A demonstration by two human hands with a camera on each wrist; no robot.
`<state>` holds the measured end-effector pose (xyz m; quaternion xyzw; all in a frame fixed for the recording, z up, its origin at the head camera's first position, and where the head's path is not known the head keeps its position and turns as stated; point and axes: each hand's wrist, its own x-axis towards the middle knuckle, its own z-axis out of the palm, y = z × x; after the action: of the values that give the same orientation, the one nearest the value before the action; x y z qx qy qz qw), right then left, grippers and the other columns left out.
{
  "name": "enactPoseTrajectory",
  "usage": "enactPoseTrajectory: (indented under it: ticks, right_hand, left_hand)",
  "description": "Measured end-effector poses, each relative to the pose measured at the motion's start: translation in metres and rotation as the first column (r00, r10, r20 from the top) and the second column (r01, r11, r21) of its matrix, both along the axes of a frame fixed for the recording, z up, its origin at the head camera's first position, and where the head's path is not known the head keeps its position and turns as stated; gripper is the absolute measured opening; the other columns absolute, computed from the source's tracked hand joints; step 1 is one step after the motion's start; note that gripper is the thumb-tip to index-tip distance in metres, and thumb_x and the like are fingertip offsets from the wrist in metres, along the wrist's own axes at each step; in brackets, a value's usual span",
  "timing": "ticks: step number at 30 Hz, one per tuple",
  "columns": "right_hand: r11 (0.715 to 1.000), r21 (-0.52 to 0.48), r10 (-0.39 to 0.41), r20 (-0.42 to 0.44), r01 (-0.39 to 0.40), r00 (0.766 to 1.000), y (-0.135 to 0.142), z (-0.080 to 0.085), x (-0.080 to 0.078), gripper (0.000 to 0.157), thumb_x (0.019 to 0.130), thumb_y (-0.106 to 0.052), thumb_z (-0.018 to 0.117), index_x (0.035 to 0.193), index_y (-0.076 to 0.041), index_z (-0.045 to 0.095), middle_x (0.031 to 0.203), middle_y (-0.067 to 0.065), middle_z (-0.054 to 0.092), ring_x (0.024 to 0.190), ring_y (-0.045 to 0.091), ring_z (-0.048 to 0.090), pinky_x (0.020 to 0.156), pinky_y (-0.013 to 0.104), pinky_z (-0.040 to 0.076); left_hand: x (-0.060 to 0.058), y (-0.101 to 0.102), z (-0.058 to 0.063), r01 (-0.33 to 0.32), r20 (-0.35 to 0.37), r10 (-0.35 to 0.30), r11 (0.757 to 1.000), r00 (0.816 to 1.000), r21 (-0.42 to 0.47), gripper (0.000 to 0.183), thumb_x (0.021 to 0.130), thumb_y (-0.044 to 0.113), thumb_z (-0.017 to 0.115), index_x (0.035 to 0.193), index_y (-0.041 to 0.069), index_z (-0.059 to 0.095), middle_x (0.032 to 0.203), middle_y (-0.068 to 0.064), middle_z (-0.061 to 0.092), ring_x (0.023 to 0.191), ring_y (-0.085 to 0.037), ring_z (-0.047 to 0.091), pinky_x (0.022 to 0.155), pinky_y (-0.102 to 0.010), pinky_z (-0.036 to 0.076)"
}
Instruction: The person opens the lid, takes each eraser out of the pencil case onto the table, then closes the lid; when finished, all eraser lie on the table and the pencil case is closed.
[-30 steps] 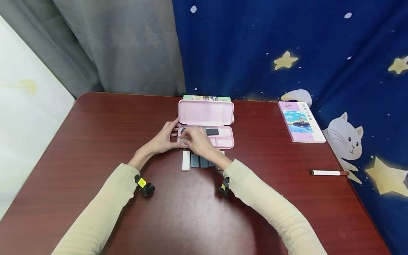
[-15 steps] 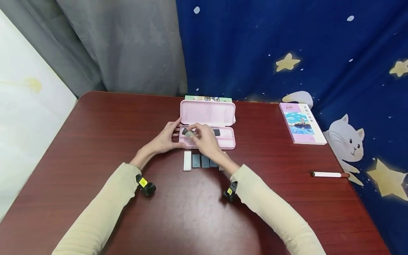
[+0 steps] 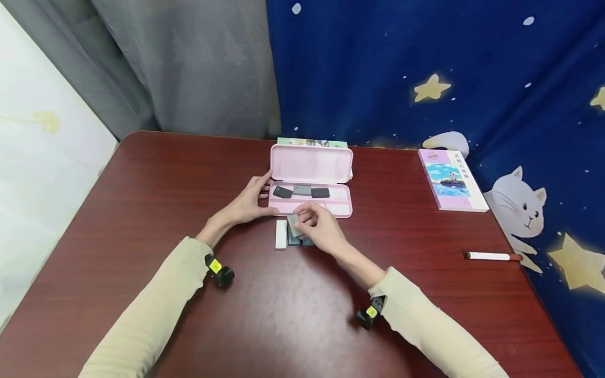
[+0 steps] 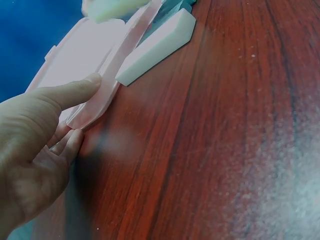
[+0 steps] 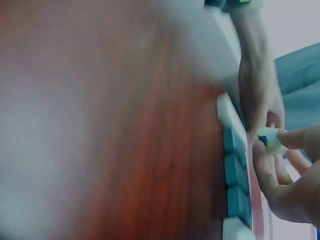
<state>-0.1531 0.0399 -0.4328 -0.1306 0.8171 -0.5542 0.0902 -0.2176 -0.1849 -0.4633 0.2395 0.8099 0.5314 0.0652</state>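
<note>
Head view: right hand [image 3: 322, 226] pinching a pale block [image 3: 293, 225], left hand [image 3: 248, 203] spread at a pink case [image 3: 341, 195].
Nearest are two cream sleeves [image 3: 146, 310] over a red-brown table [image 3: 283, 325], then, off right, a white marker [image 3: 489, 256]. Before the case lies a row: the right wrist view shows three blue-grey blocks [image 5: 237, 171] between two white blocks [image 5: 236, 229]. The pale block, between right thumb and fingers, is near the case's front edge, its height hard to tell. Left thumb touches the front rim; the index finger stretches along the left end. Inside the case a grey block [image 3: 302, 190] lies between two dark blocks [image 3: 320, 192]. Farther back: the raised lid [image 3: 311, 164], a book [image 3: 451, 180] at right, grey and blue curtains [image 3: 359, 58].
</note>
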Motion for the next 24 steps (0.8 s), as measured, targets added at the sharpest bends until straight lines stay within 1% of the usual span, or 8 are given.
enactPoseTrajectory:
  ticks: [2,4,7,9,11,15,18,24]
  right_hand:
    - [0.994,-0.113,0.012,0.106,0.0,0.994,0.002,0.002,0.01,0.023,0.086,0.006,0.067,0.107,0.003,0.062,0.083,0.011,0.061,0.064,0.019,0.063,0.06,0.041,0.058]
    - [0.981,-0.194,0.028,0.201,0.012,0.979,0.003,0.003,0.02,0.023,0.086,0.008,0.065,0.108,0.007,0.059,0.083,0.012,0.06,0.063,0.019,0.063,0.061,0.043,0.058]
    - [0.966,-0.259,0.064,0.29,0.014,0.955,0.004,0.001,0.032,0.023,0.086,0.009,0.064,0.107,0.011,0.056,0.085,0.014,0.059,0.066,0.018,0.063,0.064,0.043,0.059]
    - [0.963,-0.27,0.079,0.328,0.013,0.941,0.004,-0.001,0.039,0.022,0.086,0.009,0.065,0.106,0.012,0.056,0.086,0.014,0.059,0.066,0.019,0.064,0.065,0.042,0.059]
    - [0.962,-0.271,0.095,0.344,0.002,0.934,0.004,-0.004,0.045,0.022,0.086,0.008,0.065,0.105,0.012,0.055,0.086,0.015,0.059,0.066,0.021,0.065,0.065,0.042,0.059]
    - [0.972,-0.233,0.111,0.345,-0.029,0.932,0.002,-0.009,0.053,0.02,0.086,0.009,0.064,0.103,0.013,0.055,0.084,0.015,0.059,0.064,0.024,0.066,0.064,0.041,0.059]
    - [0.982,-0.183,0.101,0.317,-0.044,0.943,-0.001,-0.011,0.056,0.017,0.086,0.01,0.065,0.1,0.012,0.056,0.083,0.014,0.06,0.065,0.024,0.066,0.063,0.038,0.059]
    - [0.998,-0.041,0.046,0.223,-0.037,0.974,-0.007,-0.01,0.059,0.016,0.084,0.005,0.069,0.097,0.007,0.06,0.08,0.012,0.062,0.065,0.024,0.065,0.056,0.033,0.058]
  left_hand:
    - [0.004,0.003,0.009,0.003,0.006,-0.003,1.0,1.0,0.013,0.101,0.076,-0.008,0.077,0.151,-0.006,0.01,0.134,-0.032,0.029,0.122,-0.043,0.038,0.105,-0.049,0.036]
    - [0.01,0.005,0.02,0.008,0.015,-0.009,1.0,1.0,0.02,0.1,0.076,-0.01,0.076,0.15,-0.01,0.009,0.133,-0.035,0.028,0.122,-0.046,0.036,0.105,-0.051,0.035]
    - [0.018,0.006,0.034,0.015,0.027,-0.015,1.0,1.0,0.006,0.098,0.076,-0.012,0.075,0.148,-0.013,0.009,0.133,-0.038,0.027,0.122,-0.049,0.035,0.105,-0.052,0.035]
    - [0.019,0.006,0.036,0.016,0.027,-0.016,1.0,1.0,-0.005,0.098,0.076,-0.011,0.075,0.148,-0.013,0.008,0.133,-0.038,0.027,0.123,-0.049,0.035,0.105,-0.051,0.035]
    - [0.018,0.006,0.034,0.012,0.021,-0.012,1.0,1.0,-0.009,0.098,0.076,-0.011,0.075,0.148,-0.014,0.008,0.133,-0.038,0.027,0.122,-0.049,0.035,0.105,-0.052,0.035]
    - [0.009,0.003,0.015,0.001,0.007,-0.001,1.0,1.0,-0.003,0.101,0.076,-0.008,0.076,0.15,-0.009,0.008,0.134,-0.034,0.027,0.123,-0.046,0.036,0.105,-0.051,0.035]
    - [0.002,0.0,0.003,-0.006,0.008,0.007,1.0,1.0,-0.011,0.104,0.077,-0.004,0.078,0.153,-0.003,0.008,0.136,-0.03,0.028,0.123,-0.041,0.037,0.106,-0.047,0.036]
    - [-0.002,0.0,-0.002,0.0,0.005,0.0,1.0,1.0,-0.02,0.105,0.076,0.0,0.08,0.154,0.0,0.009,0.136,-0.026,0.029,0.124,-0.036,0.038,0.107,-0.043,0.036]
